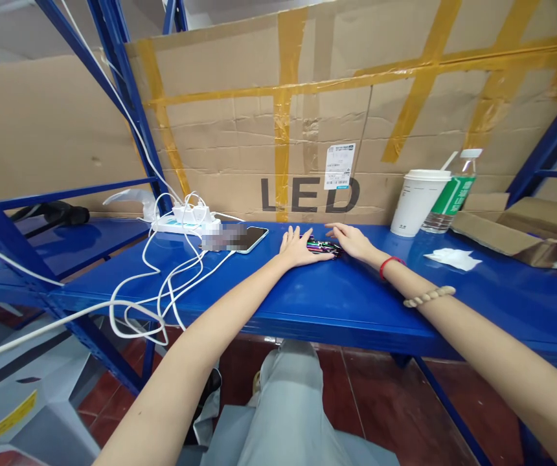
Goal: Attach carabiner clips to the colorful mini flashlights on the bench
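On the blue shelf lies a small pile of thin, pen-like sticks (pixel 324 246), dark with coloured streaks; both hands partly cover it. My left hand (pixel 300 249) is at the pile's left end, palm down, its fingers apart and its thumb stretched along the near side. At the right end is my right hand (pixel 352 241), its fingers reaching out over the sticks and loosely bent. Neither hand appears to hold anything, though the right fingertips nearest the pile are hard to make out. A phone (pixel 253 239) lies left of my left hand.
White cables (pixel 162 285) loop from a power strip (pixel 186 221) over the shelf's front edge (pixel 327 323). To the right stand a paper cup (pixel 417 204) and a bottle (pixel 456 194), beside a tissue (pixel 453 258) and an open carton (pixel 526 226). Behind stands a large cardboard box (pixel 239 142).
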{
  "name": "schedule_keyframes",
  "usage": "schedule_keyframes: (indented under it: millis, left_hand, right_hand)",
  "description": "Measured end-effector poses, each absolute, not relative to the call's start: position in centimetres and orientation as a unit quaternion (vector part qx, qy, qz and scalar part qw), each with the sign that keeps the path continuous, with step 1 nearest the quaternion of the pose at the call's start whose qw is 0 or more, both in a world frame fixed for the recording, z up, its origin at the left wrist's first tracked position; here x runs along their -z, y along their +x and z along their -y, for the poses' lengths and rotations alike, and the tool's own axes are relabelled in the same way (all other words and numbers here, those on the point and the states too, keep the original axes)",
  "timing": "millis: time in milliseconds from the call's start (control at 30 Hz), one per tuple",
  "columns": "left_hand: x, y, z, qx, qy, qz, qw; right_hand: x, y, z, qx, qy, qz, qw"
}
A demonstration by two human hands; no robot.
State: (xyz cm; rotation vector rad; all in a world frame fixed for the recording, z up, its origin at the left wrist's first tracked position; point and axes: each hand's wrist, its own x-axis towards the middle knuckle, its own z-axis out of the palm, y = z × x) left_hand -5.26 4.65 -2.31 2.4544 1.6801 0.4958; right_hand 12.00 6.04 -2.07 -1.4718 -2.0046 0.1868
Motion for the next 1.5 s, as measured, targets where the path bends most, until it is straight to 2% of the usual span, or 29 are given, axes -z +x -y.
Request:
schedule_keyframes:
  millis: [100,200,333,467,733,1033,1500]
  left_hand:
    - [2.2,-5.7,-4.8,-0.156,0.803,-0.569,0.084]
    - [2.2,-5.9,-5.0,-0.158,0.791,-0.583,0.098]
    - [2.4,-5.9,-5.1,-0.163,0.778,-0.599,0.095]
    - [2.6,-5.9,-5.5,-0.158,0.804,-0.570,0.068]
    - [2.8,-5.9,-6.1,-0.130,0.831,-0.536,0.063]
    - [2.8,-5.7,-5.9,-0.154,0.854,-0.496,0.016]
    - [2.1,-5.8,-5.1,-0.113,0.869,-0.479,0.044]
  right_hand:
    - [1.2,12.5,-5.2,0.037,-0.635,0.724,0.266]
    - [0.8,12.6,-4.6,0.076,-0.680,0.688,0.242]
    - [0.9,12.3,-4.4,0.026,-0.672,0.702,0.235]
    - [1.3,12.3,-4.9,-0.025,-0.631,0.727,0.269]
    - [2.1,12.5,-5.7,0.029,-0.553,0.786,0.274]
    - [2.3,12.4,-5.8,0.017,-0.556,0.781,0.284]
    - [2.0,11.8,-5.5,-0.092,-0.517,0.781,0.337]
